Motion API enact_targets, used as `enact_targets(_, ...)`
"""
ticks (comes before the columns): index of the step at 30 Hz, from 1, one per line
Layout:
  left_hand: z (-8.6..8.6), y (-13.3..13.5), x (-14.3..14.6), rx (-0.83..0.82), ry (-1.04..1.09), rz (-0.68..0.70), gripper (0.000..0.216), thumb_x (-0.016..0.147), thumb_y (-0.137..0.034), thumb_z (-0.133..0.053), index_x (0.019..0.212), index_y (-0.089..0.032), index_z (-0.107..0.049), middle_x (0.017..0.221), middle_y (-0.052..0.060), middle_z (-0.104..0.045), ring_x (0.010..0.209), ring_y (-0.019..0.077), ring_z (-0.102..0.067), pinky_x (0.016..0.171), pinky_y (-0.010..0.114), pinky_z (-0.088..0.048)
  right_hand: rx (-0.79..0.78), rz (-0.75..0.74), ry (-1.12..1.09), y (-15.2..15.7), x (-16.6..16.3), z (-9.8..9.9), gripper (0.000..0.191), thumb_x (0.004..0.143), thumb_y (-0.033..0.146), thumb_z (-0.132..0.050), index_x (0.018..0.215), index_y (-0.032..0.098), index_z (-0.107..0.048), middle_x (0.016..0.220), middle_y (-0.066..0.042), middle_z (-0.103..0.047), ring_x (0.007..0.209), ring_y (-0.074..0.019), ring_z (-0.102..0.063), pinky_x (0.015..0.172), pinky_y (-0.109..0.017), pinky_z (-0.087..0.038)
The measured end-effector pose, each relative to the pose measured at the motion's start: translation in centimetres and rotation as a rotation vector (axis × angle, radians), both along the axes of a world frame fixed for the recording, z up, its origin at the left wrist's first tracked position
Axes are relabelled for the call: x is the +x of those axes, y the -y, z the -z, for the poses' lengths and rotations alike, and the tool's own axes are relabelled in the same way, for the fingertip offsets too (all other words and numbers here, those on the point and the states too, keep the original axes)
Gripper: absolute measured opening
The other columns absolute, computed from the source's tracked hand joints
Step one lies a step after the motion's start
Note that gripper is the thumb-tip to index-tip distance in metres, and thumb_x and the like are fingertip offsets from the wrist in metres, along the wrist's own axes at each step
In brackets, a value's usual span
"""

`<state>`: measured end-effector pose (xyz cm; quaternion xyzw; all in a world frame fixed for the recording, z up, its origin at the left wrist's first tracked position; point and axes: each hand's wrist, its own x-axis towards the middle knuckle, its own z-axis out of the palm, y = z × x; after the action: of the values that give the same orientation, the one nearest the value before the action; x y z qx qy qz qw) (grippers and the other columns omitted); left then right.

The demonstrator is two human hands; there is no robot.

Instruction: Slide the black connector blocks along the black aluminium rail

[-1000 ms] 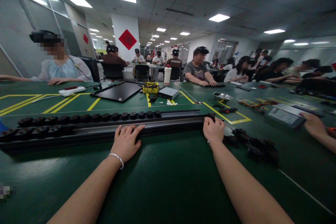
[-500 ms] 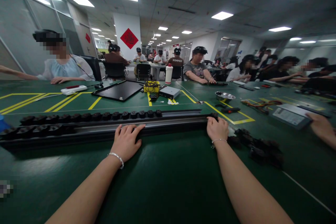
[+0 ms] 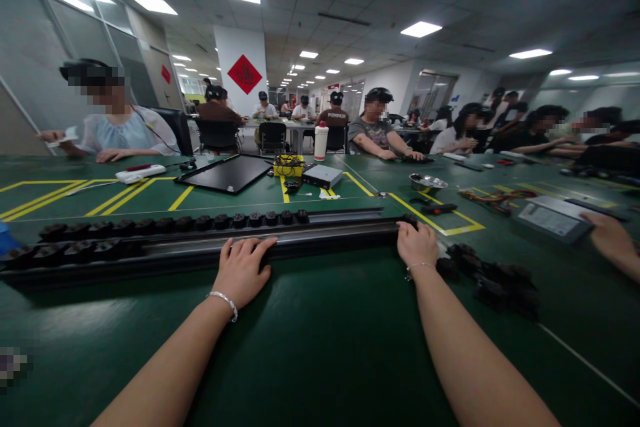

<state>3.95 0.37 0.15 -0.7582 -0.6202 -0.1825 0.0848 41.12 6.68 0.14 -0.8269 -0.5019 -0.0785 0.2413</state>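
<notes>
A long black metal rail point(image 3: 325, 237) lies across the green table, several dark, rounded, socket-like modules point(image 3: 65, 252) sitting in its left part. My left hand point(image 3: 243, 271) rests on the rail's near edge at mid-length, fingers spread and stretched over it. At the right end is my right hand point(image 3: 417, 245), its fingers curled around a black module point(image 3: 410, 219) that is mostly hidden by them. Behind the rail runs a second rail point(image 3: 345, 215) with a row of similar modules point(image 3: 220, 221). More loose black modules point(image 3: 500, 280) lie in a heap right of my right hand.
Farther back are a black panel point(image 3: 227, 173), a yellow box with cables point(image 3: 289, 165), a grey box point(image 3: 323, 176), a white bottle point(image 3: 321, 141) and a metal bowl point(image 3: 428, 182). At right, another person's hand point(image 3: 613, 240) touches a power supply point(image 3: 555, 219). Other people sit around.
My right hand has shifted very slightly right at the rail's end; my left hand stays put. The person at far left has drawn an arm in, holding something pale.
</notes>
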Motion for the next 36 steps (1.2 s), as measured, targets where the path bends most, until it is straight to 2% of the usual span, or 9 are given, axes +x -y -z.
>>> enact_targets(22,0.0,-0.1,-0.1,-0.014,0.001,-0.003,0.05,0.076,-0.032,-0.047,0.126,-0.034,-0.045,0.113,0.003,-0.057,0.113,0.0229,-0.044,0.106,0.047,-0.014,-0.019,-0.003,-0.031,-0.2,0.9,0.1,0.044,0.09,0.04,-0.022,0.117,0.035,-0.057,0.133,-0.006,-0.043,0.125,-0.0279,-0.029,0.098,-0.048,-0.031)
enact_targets(36,-0.1,0.0,0.1,-0.014,-0.009,-0.013,0.051,0.075,-0.032,-0.047,0.126,-0.034,-0.045,0.115,0.003,-0.056,0.114,0.0227,-0.044,0.106,0.046,-0.014,-0.056,-0.055,-0.15,-1.3,3.5,0.9,0.048,0.09,0.042,-0.02,0.125,0.033,-0.05,0.138,-0.009,-0.032,0.127,-0.0292,-0.028,0.098,-0.047,-0.03)
